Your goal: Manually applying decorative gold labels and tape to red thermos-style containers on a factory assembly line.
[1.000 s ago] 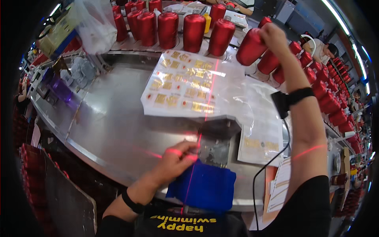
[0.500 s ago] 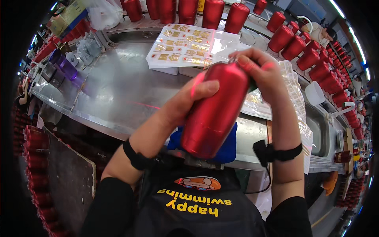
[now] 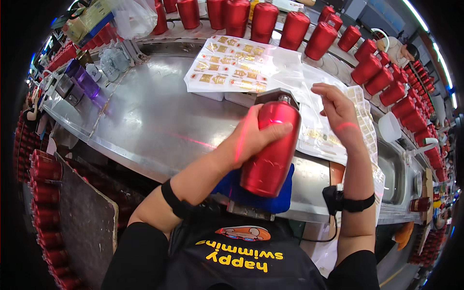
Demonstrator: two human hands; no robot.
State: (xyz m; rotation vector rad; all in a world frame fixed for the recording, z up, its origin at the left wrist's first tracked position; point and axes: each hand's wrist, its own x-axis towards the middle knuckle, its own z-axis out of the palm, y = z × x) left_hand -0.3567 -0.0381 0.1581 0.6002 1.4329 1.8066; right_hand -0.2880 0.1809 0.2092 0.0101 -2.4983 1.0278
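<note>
Now the right hand (image 3: 340, 113) has let go of the red bottle (image 3: 270, 147) and moved off to the side. It hangs open over the clear sticker sheets (image 3: 333, 140), fingers spread, holding nothing. Half a second ago both hands were on the bottle.

From the head view, the left hand (image 3: 253, 137) wraps around the bottle and grips it alone. The bottle is tilted, its bottom on a blue pad (image 3: 282, 193) at the near edge of the metal table (image 3: 145, 121), its silver top pointing away. A thin red light line runs across the table and the left hand.

More gold stickers lie on a white sheet (image 3: 232, 72) farther back. Many red bottles (image 3: 295, 29) stand in rows behind and to the right.

I see no sticker on the held bottle, so that part looks not yet done.
</note>
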